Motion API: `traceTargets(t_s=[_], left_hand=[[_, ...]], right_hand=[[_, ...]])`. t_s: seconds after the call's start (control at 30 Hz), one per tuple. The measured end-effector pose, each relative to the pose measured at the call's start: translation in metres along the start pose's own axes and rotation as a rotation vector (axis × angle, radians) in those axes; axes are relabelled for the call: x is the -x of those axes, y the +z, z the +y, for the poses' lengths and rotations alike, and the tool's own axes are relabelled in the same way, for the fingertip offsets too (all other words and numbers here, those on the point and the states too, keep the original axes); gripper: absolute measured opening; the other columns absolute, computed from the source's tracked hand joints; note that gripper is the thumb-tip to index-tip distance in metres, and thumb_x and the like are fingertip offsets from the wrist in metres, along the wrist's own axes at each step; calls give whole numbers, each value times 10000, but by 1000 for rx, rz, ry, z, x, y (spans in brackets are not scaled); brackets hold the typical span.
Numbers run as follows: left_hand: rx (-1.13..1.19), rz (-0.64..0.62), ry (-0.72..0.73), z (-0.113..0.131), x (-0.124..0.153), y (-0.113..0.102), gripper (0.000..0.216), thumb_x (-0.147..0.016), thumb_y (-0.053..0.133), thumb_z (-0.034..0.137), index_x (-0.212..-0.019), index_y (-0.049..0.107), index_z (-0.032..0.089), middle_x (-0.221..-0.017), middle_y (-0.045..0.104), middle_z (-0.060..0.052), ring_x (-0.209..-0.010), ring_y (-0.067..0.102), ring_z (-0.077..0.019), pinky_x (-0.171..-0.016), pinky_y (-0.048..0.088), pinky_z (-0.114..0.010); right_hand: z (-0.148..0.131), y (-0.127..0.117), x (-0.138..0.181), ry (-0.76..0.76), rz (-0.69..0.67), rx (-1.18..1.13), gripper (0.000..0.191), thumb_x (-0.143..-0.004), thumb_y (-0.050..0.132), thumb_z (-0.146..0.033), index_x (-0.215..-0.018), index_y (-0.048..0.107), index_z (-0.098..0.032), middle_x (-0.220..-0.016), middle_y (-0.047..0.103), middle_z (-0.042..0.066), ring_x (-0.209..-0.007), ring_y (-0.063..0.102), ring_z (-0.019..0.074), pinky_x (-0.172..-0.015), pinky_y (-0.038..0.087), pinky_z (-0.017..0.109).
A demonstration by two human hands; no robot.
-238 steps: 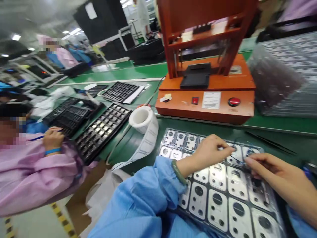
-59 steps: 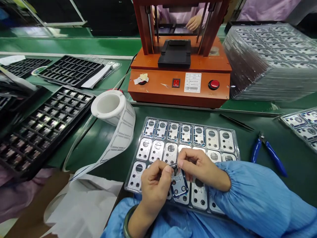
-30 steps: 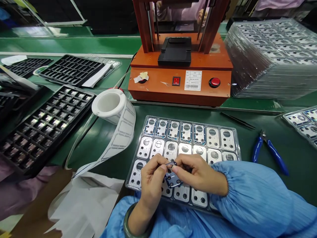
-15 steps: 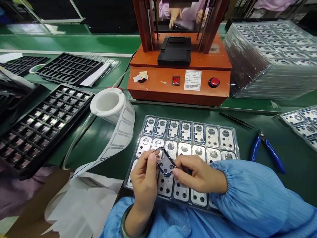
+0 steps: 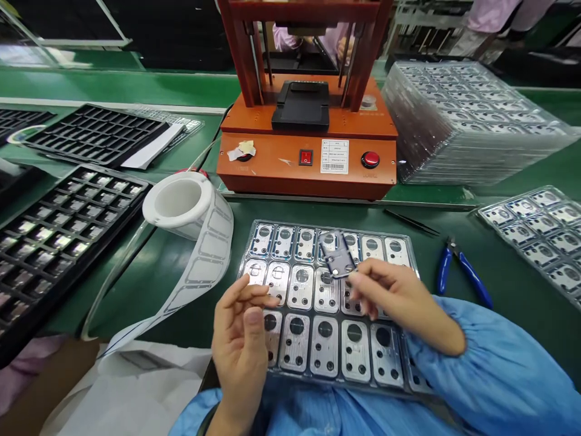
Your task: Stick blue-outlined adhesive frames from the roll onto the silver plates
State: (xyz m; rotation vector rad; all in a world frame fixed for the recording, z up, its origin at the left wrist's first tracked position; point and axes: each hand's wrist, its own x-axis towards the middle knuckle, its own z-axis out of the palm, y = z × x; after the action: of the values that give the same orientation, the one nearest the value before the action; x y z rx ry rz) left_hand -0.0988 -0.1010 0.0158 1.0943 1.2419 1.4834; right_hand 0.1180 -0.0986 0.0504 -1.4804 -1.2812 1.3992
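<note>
Between the thumb and fingers of my right hand (image 5: 393, 293) is a small rectangular metal plate (image 5: 336, 254) with a dark blue edge, held by its lower right corner and slightly blurred. It is tilted above a clear plastic tray (image 5: 414, 257) lined with rows of similar silver plates, each with round holes. In the back row several plates have blue edges. My left hand (image 5: 240, 339) hovers over the tray's left side, fingers apart and holding nothing.
An orange press (image 5: 306, 166) stands behind the tray. To the left are a roll of adhesive labels (image 5: 179, 197) and a black compartment tray (image 5: 68, 227). Blue-handled nippers (image 5: 463, 272), tweezers (image 5: 411, 222), another plate tray (image 5: 540, 233) and a tall tray stack (image 5: 472, 133) are at right.
My left hand has let go of the plate and moved down and left, fingers spreading. My right hand has carried the plate up and right. The camera view has shifted.
</note>
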Motion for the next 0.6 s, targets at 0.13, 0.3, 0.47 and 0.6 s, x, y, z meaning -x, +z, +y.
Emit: traceTargets(t_s=[0.13, 0.3, 0.47, 0.6], left_hand=[[-5, 34, -34, -2, -1, -11, 317, -883, 557, 357, -1172, 561, 225, -910, 622, -13, -742, 626, -112, -790, 521, -249], [-33, 87, -66, -7, -1, -18, 285, -870, 580, 352, -1127, 585, 230, -872, 637, 2, -739, 624, -105, -766, 522, -225], [-73, 107, -103, -3, 1, -17, 283, -840, 606, 397, -1050, 608, 208, -796, 658, -1, -694, 630, -113, -698, 529, -213], [-100, -7, -119, 8, 5, -7, 294, -816, 611, 449, -967, 633, 198, -727, 647, -4, -650, 617, -127, -663, 526, -226]], right_hand=[[9, -39, 4, 174, 184, -133, 346, -796, 629, -500, -714, 572, -169, -562, 602, 7, -384, 514, 90, -341, 433, 195], [23, -61, 7, 297, 178, 199, 413, -779, 612, -546, -608, 539, -178, -478, 558, -11, -337, 454, 82, -324, 357, 202], [19, -54, 5, -5, 366, 593, 324, -859, 530, -499, -759, 604, -200, -644, 635, 13, -575, 583, 154, -534, 453, 261], [8, -39, -3, -195, 274, 650, 243, -908, 496, -398, -860, 626, -198, -789, 676, 41, -709, 615, 176, -646, 473, 282]])
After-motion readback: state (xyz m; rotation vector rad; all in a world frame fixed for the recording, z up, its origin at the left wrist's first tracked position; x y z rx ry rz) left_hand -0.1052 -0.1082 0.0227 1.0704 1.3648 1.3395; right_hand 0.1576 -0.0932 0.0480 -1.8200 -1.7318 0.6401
